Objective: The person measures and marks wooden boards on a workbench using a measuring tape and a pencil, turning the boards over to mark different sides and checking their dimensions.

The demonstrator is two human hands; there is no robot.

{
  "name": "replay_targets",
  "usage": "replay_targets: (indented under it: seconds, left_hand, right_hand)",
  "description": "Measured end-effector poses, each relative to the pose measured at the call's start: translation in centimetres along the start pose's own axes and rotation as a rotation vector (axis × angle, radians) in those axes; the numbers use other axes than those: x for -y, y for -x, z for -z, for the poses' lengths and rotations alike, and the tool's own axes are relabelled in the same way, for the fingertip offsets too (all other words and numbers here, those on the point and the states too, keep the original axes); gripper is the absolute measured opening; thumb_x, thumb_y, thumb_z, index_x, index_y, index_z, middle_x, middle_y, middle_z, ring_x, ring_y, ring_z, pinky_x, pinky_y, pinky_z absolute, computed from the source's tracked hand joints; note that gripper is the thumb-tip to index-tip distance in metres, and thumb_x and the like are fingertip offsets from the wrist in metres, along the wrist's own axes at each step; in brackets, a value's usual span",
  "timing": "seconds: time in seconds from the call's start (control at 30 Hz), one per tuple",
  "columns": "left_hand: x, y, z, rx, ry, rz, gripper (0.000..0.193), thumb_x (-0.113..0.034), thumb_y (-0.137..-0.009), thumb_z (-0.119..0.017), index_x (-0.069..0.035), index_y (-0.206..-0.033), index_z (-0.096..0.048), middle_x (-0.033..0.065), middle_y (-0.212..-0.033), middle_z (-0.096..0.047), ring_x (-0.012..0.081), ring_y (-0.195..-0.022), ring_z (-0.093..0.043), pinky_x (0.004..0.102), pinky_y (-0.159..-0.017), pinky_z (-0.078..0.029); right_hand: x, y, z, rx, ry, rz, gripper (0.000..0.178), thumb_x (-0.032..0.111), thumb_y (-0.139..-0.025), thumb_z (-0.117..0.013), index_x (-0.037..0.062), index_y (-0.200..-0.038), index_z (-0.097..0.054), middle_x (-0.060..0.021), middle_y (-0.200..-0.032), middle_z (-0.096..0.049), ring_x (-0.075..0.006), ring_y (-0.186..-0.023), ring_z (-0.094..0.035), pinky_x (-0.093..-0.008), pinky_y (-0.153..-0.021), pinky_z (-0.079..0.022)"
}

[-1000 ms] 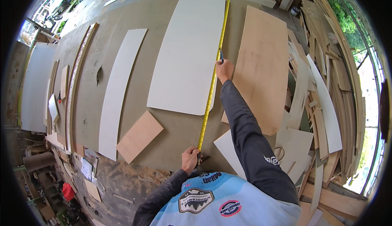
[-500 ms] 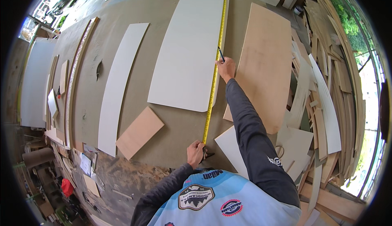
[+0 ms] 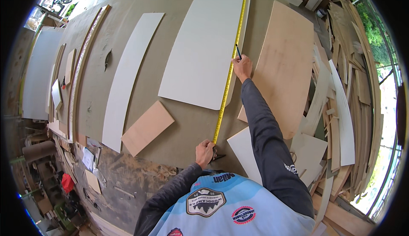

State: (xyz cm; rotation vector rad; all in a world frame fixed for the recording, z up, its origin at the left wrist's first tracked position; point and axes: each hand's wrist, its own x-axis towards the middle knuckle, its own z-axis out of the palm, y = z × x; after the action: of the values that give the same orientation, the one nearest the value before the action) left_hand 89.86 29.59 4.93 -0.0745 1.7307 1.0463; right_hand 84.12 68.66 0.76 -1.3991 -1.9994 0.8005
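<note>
A large white panel (image 3: 200,48) lies on the worktable, with an extended yellow tape measure (image 3: 220,119) running along its right edge. The tape's near end comes back to my left hand (image 3: 205,153), closed around the dark tape case near the table's front edge. My right hand (image 3: 243,68) is at the panel's right edge, its fingers pinching a dark pencil (image 3: 238,52). The pencil's upper end points away from me, over the tape. Part of the tape case is hidden by my left fingers.
A brown wooden panel (image 3: 283,61) lies to the right and a narrow white strip (image 3: 132,74) to the left. Nearer sits a small brown board (image 3: 148,128). White offcuts (image 3: 309,151) and stacked wood strips (image 3: 362,87) crowd the right side. A long batten (image 3: 85,61) lies far left.
The whole view has shifted slightly, so the panels appear a little higher and mostly further right. Both hands keep their places along the tape, with the same grips.
</note>
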Motion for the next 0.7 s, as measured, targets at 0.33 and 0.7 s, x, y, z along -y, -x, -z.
replay_targets:
  seconds: [0.33, 0.7]
  left_hand:
    - [-0.4, -0.9, 3.7, -0.196, -0.031, -0.088, 0.022, -0.016, -0.088, -0.058, 0.001, -0.091, -0.072, 0.0069, -0.066, -0.066, 0.0136, -0.051, -0.063, 0.0303, -0.047, -0.051]
    - [-1.9, -1.3, 6.9, -0.23, -0.025, -0.042, 0.021, -0.016, -0.089, -0.059, 0.001, -0.091, -0.072, 0.0076, -0.067, -0.067, 0.0146, -0.051, -0.064, 0.029, -0.046, -0.05]
  right_hand:
    - [5.4, 0.4, -2.7, 0.177, 0.125, -0.077, 0.023, 0.029, -0.083, -0.073, 0.0065, -0.09, -0.072, -0.0179, -0.095, -0.074, -0.0374, -0.092, -0.071, -0.0493, -0.083, -0.057]
    - [6.9, 0.8, -4.8, 0.19, 0.119, -0.107, 0.019, 0.027, -0.083, -0.071, 0.01, -0.09, -0.073, -0.0139, -0.095, -0.074, -0.0352, -0.098, -0.07, -0.049, -0.085, -0.056]
